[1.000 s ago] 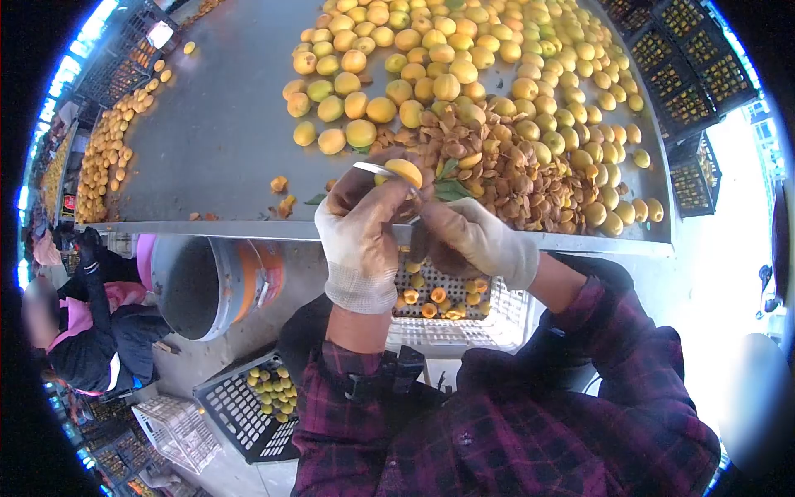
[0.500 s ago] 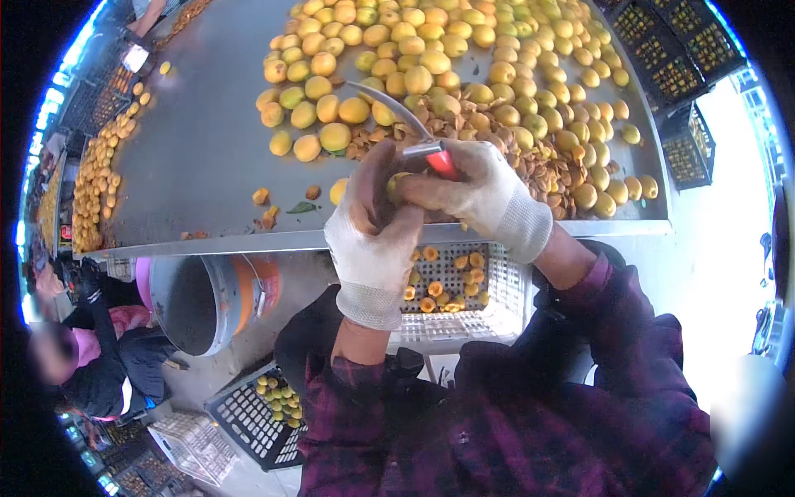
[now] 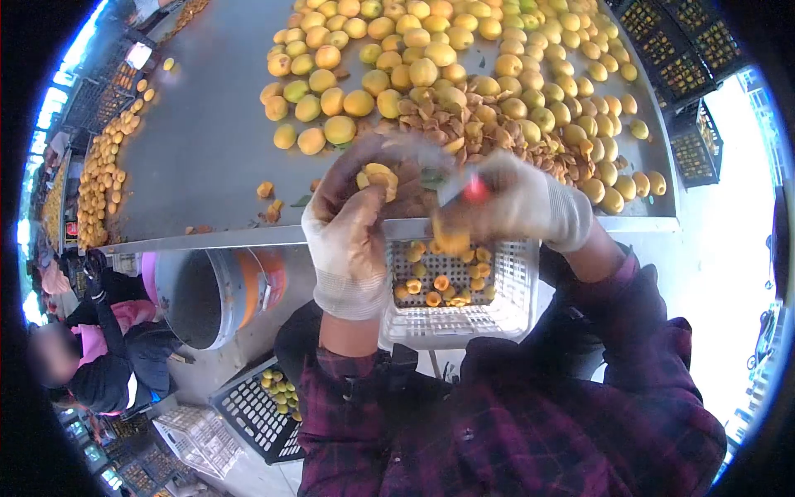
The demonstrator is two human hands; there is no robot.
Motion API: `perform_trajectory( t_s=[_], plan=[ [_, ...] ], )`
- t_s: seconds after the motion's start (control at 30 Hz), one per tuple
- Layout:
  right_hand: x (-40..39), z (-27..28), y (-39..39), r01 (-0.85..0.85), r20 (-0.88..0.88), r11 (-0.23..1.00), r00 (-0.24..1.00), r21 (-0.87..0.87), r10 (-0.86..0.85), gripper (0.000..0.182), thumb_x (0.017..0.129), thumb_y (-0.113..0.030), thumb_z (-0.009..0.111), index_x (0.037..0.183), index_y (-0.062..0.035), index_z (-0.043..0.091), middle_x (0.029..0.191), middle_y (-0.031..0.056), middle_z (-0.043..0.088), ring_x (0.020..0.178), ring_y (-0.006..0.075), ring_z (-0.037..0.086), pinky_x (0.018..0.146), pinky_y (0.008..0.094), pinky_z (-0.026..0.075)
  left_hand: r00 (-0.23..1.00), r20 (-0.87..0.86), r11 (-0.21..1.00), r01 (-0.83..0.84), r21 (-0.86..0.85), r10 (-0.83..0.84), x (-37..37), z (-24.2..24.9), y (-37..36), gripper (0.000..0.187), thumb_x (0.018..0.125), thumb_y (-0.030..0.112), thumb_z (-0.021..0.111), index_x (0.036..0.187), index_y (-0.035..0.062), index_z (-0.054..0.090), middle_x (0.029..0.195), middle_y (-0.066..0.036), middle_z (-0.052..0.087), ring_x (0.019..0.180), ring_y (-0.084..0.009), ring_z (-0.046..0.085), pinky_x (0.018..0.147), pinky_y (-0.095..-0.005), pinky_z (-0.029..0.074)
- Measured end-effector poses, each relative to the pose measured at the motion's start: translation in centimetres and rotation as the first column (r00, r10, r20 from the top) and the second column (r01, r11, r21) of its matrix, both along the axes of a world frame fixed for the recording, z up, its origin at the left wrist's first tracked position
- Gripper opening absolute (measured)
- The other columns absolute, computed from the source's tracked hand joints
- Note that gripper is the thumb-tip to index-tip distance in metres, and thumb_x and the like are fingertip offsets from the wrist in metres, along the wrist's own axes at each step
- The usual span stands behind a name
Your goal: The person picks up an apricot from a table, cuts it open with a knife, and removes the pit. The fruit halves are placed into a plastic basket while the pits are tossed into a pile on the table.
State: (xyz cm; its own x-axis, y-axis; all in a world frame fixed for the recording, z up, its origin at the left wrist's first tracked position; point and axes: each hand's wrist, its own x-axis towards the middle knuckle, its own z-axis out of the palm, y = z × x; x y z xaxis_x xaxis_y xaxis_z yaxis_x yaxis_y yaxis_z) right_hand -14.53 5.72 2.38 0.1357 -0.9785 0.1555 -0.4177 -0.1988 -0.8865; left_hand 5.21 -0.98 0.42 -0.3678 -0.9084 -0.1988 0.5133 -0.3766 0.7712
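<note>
Our left hand (image 3: 352, 232) holds a cut fruit (image 3: 378, 178), its grip pinching it between thumb and fingers just above the front edge of the surface (image 3: 190, 153). Our right hand (image 3: 530, 199) is blurred, so it seems to be moving fast; its grip is closed around the red handle of a knife (image 3: 476, 189), and the blade is a smear pointing toward the left hand. Below that blade shows a yellow piece (image 3: 451, 238), well away from the cut fruit, so we judge the two to be separate. We cannot tell whether the right fingers touch the piece or it is in the air.

The piece is over the white crate (image 3: 527, 290), which sits below the surface's front edge, close to our knees, with cut halves (image 3: 433, 298) inside. That edge runs under both hands, and the gap between them gives some room downward to the crate. Beyond them, brown scraps (image 3: 530, 155) and whole fruits (image 3: 339, 130) crowd close, leaving less room forward. A bucket (image 3: 252, 286) stands apart on the left.
</note>
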Motion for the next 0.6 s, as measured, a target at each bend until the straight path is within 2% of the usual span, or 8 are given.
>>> perform_trajectory(
  t_s=[0.07,0.1,0.2,0.27,0.33,0.37,0.5,0.6],
  plan=[
    [0.5,2.1,0.6,-0.102,0.138,0.836,0.990,0.540,0.031,0.031,0.082,-0.019,0.077,0.108,-0.0043,0.070,0.077,0.0054,0.071,0.070,0.0117,0.066,0.062,0.0292,0.054,0.999,0.043,0.999,-0.015,-0.030,0.016,0.3,-1.1,-0.2,0.048,0.079,-0.009,0.055,0.127,-0.0099,0.055,0.106,-0.014,0.068,0.089,-0.0173,0.066,0.083,-0.0286,0.052],
    [1.5,0.8,0.0,-0.011,0.195,0.971,0.980,0.239,-0.037,0.034,0.079,-0.020,0.079,0.109,-0.0042,0.072,0.081,0.0104,0.072,0.066,0.0109,0.065,0.061,0.0275,0.053,0.996,0.083,1.000,0.018,0.006,-0.019,0.1,-0.6,0.0,0.050,0.079,-0.009,0.054,0.129,-0.0091,0.055,0.105,-0.012,0.067,0.090,-0.0160,0.065,0.083,-0.0268,0.051],
    [1.4,1.2,-0.6,0.242,0.076,0.965,0.965,0.097,-0.250,0.038,0.078,-0.018,0.079,0.111,-0.0026,0.070,0.080,0.0124,0.071,0.069,0.0091,0.065,0.065,0.0283,0.054,0.970,0.235,0.994,0.086,-0.072,-0.067,-0.7,-0.6,0.6,0.051,0.079,-0.010,0.053,0.130,-0.0090,0.053,0.108,-0.010,0.066,0.091,-0.0144,0.063,0.082,-0.0247,0.050],
    [1.7,0.8,-0.9,0.259,0.132,0.953,0.951,0.159,-0.281,0.032,0.080,-0.018,0.076,0.108,-0.0036,0.069,0.081,0.0127,0.071,0.073,0.0154,0.069,0.068,0.0324,0.054,0.944,0.314,0.971,0.160,-0.178,-0.098,-1.2,-0.7,1.0,0.052,0.079,-0.010,0.052,0.131,-0.0093,0.053,0.108,-0.010,0.066,0.090,-0.0138,0.063,0.081,-0.0239,0.050],
    [1.8,-0.3,-1.6,0.161,-0.206,0.981,0.962,-0.107,-0.180,0.027,0.081,-0.017,0.072,0.105,-0.0061,0.069,0.084,0.0141,0.070,0.079,0.0270,0.070,0.071,0.0371,0.054,0.913,0.396,0.935,0.224,-0.275,-0.102,-1.3,-0.6,1.1,0.052,0.079,-0.010,0.052,0.131,-0.0096,0.052,0.108,-0.009,0.066,0.090,-0.0132,0.063,0.081,-0.0231,0.050],
    [1.8,-0.2,-1.4,0.182,-0.239,0.981,0.952,-0.066,-0.192,0.024,0.081,-0.018,0.070,0.103,-0.0088,0.068,0.086,0.0143,0.069,0.083,0.0351,0.067,0.071,0.0397,0.053,0.931,0.341,0.952,0.216,-0.218,-0.133,-1.2,-0.4,1.1,0.051,0.079,-0.010,0.053,0.130,-0.0097,0.053,0.109,-0.009,0.065,0.091,-0.0133,0.063,0.082,-0.0244,0.050],
    [1.4,-0.7,-1.5,0.110,-0.288,0.975,0.944,-0.192,-0.163,0.023,0.082,-0.020,0.070,0.101,-0.0080,0.066,0.085,0.0136,0.069,0.083,0.0337,0.068,0.071,0.0390,0.053,0.982,0.126,0.988,0.147,-0.054,-0.139,-1.8,-0.1,1.8,0.044,0.083,-0.009,0.056,0.127,-0.0093,0.055,0.112,-0.011,0.064,0.095,-0.0157,0.064,0.084,-0.0303,0.053],
    [2.2,-1.4,-1.8,0.072,-0.354,0.896,0.903,-0.438,-0.245,0.022,0.082,-0.020,0.071,0.099,-0.0076,0.065,0.082,0.0145,0.068,0.080,0.0351,0.068,0.068,0.0388,0.053,0.991,0.047,0.985,0.118,0.126,-0.125,-1.5,-1.4,1.3,0.041,0.084,-0.008,0.057,0.125,-0.0083,0.056,0.114,-0.014,0.063,0.100,-0.0200,0.065,0.087,-0.0345,0.054]
  ],
)
